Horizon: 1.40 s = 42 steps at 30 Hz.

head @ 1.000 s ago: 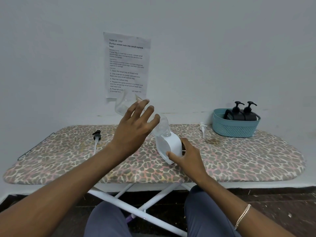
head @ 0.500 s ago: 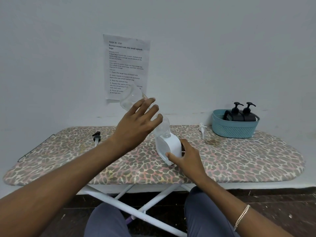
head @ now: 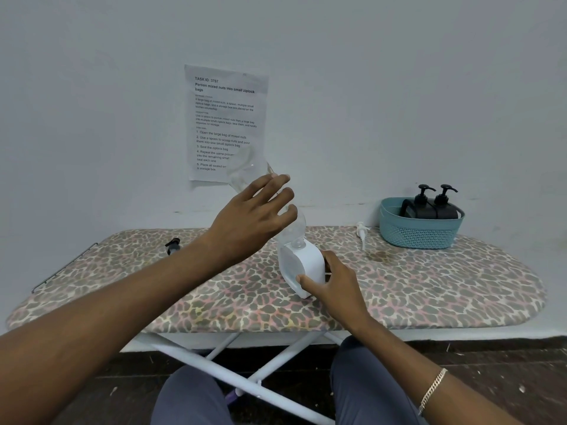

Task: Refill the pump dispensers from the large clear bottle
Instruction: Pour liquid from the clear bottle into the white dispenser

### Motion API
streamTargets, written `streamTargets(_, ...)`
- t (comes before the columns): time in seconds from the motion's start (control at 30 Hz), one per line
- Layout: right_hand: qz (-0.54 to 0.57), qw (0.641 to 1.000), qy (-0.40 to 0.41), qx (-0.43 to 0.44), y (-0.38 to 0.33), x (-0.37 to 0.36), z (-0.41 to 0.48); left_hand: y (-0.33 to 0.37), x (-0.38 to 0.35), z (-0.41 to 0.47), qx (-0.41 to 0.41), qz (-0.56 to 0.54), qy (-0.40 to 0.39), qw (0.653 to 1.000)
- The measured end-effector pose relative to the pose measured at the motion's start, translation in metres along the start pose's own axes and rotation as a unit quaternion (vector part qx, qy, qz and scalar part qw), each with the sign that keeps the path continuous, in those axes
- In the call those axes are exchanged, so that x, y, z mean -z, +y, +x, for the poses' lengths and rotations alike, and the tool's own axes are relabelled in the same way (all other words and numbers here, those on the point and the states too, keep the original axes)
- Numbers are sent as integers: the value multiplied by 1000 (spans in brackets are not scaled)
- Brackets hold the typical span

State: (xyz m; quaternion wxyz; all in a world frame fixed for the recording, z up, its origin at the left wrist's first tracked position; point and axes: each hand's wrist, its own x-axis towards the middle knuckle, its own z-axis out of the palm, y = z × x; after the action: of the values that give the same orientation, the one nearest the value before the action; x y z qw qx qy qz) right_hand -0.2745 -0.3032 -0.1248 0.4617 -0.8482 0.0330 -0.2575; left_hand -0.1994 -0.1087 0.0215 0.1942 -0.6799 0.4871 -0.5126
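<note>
Head view: left hand [head: 248,216] wraps and half hides one clear bottle [head: 293,231]; right hand [head: 334,283] grips one white dispenser [head: 302,265]; two black dispensers [head: 422,210] sit in a basket [head: 420,234].

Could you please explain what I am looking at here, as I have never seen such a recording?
There is no machine here: a person wears one camera on the head, so the picture looks forward and down at their own arms. The left hand holds a large clear bottle tilted, its neck at the top opening of a white dispenser, which the right hand holds upright on a leopard-print ironing board. A black pump head lies on the board to the left and a white pump head to the right, beside a teal basket with two black pump dispensers in it. A printed sheet hangs on the wall.
</note>
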Motion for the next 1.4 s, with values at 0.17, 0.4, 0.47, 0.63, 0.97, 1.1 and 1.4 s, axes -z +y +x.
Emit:
streamTargets(0.17,-1,1000,2,-2,1,-1,1,-2,0,4,-9,16,-3,1000)
streamTargets(0.4,-2,1000,7,2,2,-1,1,-4,0,10,-31,28,-7,999)
streamTargets(0.47,-2,1000,8,3,2,-1,1,-5,1,12,-37,30,-11,999)
streamTargets(0.63,1,1000,6,0,3,-1,1,-8,2,16,-53,35,-15,998)
streamTargets(0.97,0,1000,2,-4,2,0,1,-9,2,24,-98,42,-12,994)
streamTargets(1.1,0,1000,2,-2,3,0,1,-10,0,25,-111,45,-9,993)
streamTargets(1.4,1,1000,4,0,3,-1,1,-10,2,28,-121,43,-12,992)
